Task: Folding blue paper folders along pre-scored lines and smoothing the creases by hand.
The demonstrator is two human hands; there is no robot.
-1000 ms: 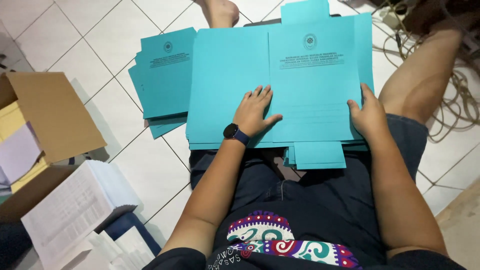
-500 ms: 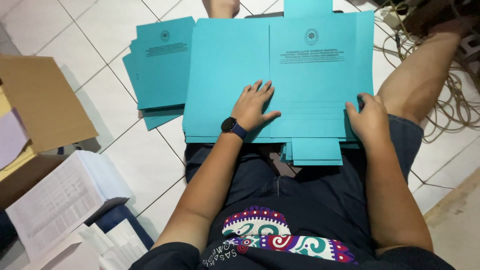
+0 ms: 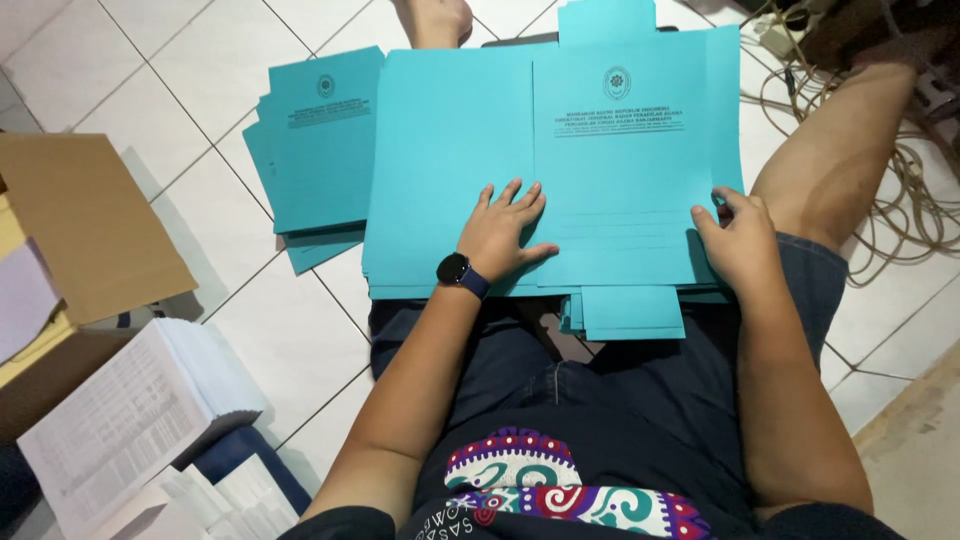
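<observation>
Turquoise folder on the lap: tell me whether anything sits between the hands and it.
Nothing visible does. The left hand lies flat on the open turquoise folder, fingers spread near its centre fold. The right hand grips its right edge. Both touch the card directly, with no other thing between them.

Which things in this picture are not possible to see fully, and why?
Head view:
- Lower folders: covered by the open turquoise folder.
- Cardboard box: cut off by the left edge.
- Paper stack: print too small to read.
- Lap under the folder: hidden, also by left hand and right hand.

Home floor: white tiles (image 3: 150, 80), paperwork.
</observation>
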